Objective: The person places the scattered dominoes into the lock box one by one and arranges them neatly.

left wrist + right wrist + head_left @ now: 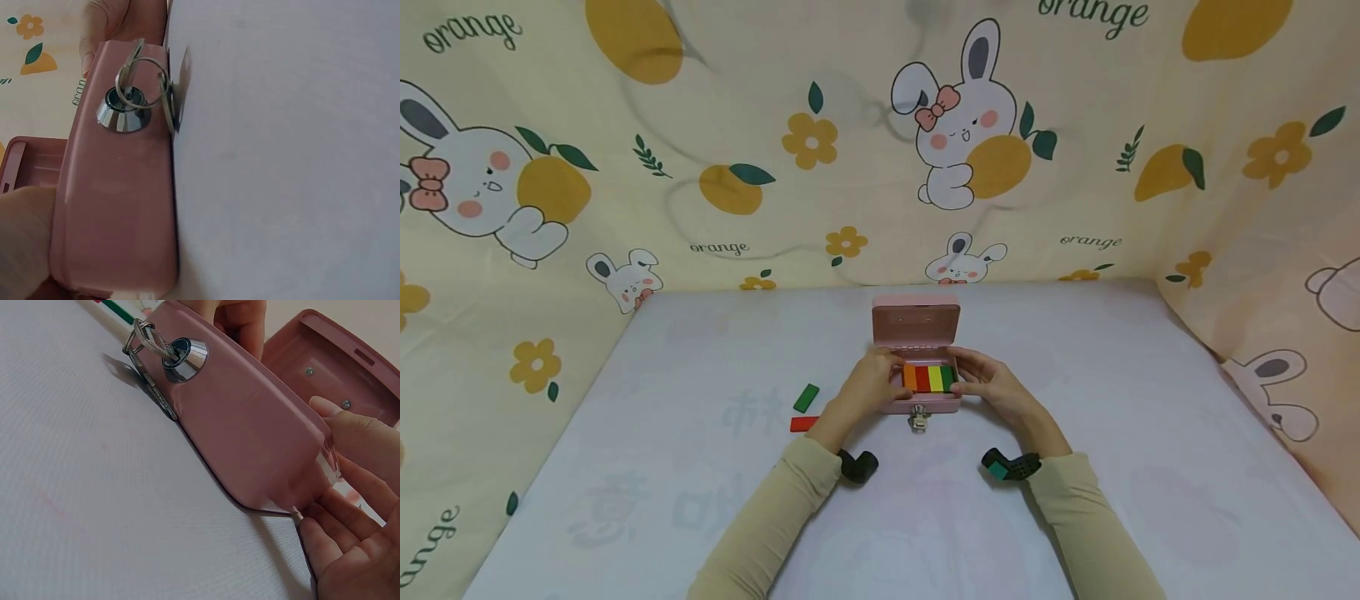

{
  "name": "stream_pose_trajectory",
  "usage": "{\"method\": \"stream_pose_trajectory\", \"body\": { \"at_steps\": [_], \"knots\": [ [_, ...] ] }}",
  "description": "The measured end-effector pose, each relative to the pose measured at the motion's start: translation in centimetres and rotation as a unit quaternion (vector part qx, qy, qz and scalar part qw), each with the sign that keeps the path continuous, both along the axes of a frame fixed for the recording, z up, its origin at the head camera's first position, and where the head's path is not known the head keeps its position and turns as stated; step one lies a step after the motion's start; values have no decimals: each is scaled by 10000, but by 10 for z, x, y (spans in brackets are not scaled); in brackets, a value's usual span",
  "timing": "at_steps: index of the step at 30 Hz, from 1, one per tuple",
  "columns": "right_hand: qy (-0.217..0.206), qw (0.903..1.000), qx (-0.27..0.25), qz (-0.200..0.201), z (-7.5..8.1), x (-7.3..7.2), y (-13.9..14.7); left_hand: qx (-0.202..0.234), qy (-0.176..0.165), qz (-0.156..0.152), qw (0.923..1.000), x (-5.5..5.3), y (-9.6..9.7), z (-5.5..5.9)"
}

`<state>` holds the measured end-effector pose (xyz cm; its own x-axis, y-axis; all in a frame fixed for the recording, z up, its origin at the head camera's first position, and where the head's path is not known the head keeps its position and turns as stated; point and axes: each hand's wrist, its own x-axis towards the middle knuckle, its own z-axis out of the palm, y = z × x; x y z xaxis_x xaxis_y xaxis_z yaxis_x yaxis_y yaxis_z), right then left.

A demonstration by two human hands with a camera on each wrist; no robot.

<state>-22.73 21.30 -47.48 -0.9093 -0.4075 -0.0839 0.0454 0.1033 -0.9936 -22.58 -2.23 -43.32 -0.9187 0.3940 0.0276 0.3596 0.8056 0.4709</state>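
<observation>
An open pink lockbox [917,405] stands on the table, its lid [916,323] tipped back and a key in its front lock [125,112]. Inside, a row of coloured blocks [928,379] runs orange, red, yellow, green. My left hand [868,385] reaches over the box's left end, fingers inside beside the orange block; whether it pinches anything is hidden. At the other end my right hand [992,387] grips the box wall, thumb over the rim near the green block, fingers along the outside. Near my left wrist lie a green block [806,398] and a red block [803,424].
A white cloth [1150,467] covers the table. Printed fabric [850,125] with rabbits and oranges hangs behind and along both sides. Keys on a ring [147,344] hang at the box's front, against the table.
</observation>
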Motion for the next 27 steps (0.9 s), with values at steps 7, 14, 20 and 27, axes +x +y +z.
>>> {"method": "stream_pose_trajectory", "body": {
  "at_steps": [7,14,20,27],
  "knots": [
    [-1,10000,-4,23,2,1,-1,-300,74,55,9995,-1,2,-1],
    [317,9992,-143,195,-1,1,2,-590,161,23,9981,-2,3,0],
    [376,9990,-60,222,0,1,3,-607,236,-91,9978,-1,2,1],
    [168,9998,60,125,5,2,1,-556,224,-118,9981,-1,2,1]
  ]
}}
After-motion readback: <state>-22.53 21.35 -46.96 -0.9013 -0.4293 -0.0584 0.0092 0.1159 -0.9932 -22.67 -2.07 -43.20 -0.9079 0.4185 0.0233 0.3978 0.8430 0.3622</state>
